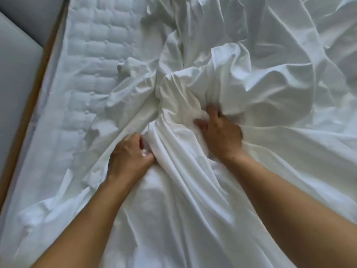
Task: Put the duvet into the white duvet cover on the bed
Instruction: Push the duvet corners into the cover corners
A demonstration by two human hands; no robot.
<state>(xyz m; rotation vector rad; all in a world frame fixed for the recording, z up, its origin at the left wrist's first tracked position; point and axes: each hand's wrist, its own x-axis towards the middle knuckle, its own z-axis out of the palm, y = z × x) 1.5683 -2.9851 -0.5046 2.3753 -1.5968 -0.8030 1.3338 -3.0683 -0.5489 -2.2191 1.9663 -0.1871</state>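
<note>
Head: left hand [129, 158], right hand [222, 136] clutch duvet cover [257, 82].

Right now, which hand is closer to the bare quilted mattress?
Left. The left hand grips the white duvet cover right beside the uncovered strip of quilted mattress. The right hand grips bunched cover farther toward the bed's middle.

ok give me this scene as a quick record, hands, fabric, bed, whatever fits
left hand: grips a gathered fold of the white duvet cover
right hand: fingers curled into the bunched cover, further up the bed
white duvet cover: crumpled, spread over most of the bed
duvet: cannot be told apart from the cover
mattress: quilted, uncovered on the left side
</note>
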